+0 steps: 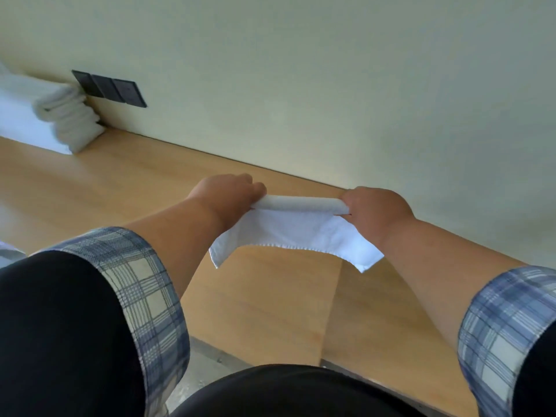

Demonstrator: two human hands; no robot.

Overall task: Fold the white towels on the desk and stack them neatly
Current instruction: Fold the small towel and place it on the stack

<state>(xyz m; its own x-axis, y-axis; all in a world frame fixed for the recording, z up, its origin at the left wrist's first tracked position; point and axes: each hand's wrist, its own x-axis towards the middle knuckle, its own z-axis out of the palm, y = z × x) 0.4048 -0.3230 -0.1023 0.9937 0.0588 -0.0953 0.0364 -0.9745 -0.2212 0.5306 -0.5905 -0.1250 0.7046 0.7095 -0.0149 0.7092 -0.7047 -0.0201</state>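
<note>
Dark garment (285, 392): fills the lower edge, closest to the lens, well short of the fingers.
Sleeves: a plaid cuff on the left sleeve (129, 281) and on the right sleeve (505, 326), both turned back, with bare forearms running on toward the fingers.
Left hand (228, 191): its fingers (257, 188) are curled over and clamped on the left end of the towel's top edge.
Right hand (373, 206): its fingers (349, 201) are curled and pinched onto the right end of the same edge.
White towel (294, 233): stretched between the two sets of fingers, with the top edge rolled into a thick band. The rest sags below the fingers, both lower corners hanging free.
Tabletop (135, 176): light wood, lying beneath the fingers and the hanging cloth.
Stack of folded towels (69, 115): white, on the tabletop far left of and beyond the left fingers, against the wall (331, 85).
Socket panel (109, 88): dark, on the wall just behind the stack.
</note>
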